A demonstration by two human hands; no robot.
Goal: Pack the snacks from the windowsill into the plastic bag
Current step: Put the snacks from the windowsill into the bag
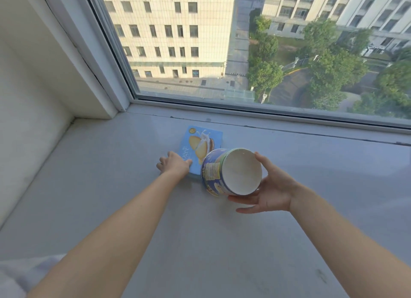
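Note:
A light blue biscuit box (200, 142) lies flat on the grey windowsill (111, 186) near the window. My left hand (173, 163) reaches onto its near left corner, thumb touching the box's edge. A round blue and yellow snack tub (224, 175) is tipped on its side, its white bottom facing me. My right hand (269, 186) holds the tub, thumb on top of the rim and fingers underneath. No plastic bag shows in the head view.
The window glass (244, 53) and its white frame (266, 113) run along the far edge of the sill. A white wall (33, 75) closes the left side. A bit of white cloth (22, 273) shows at the bottom left.

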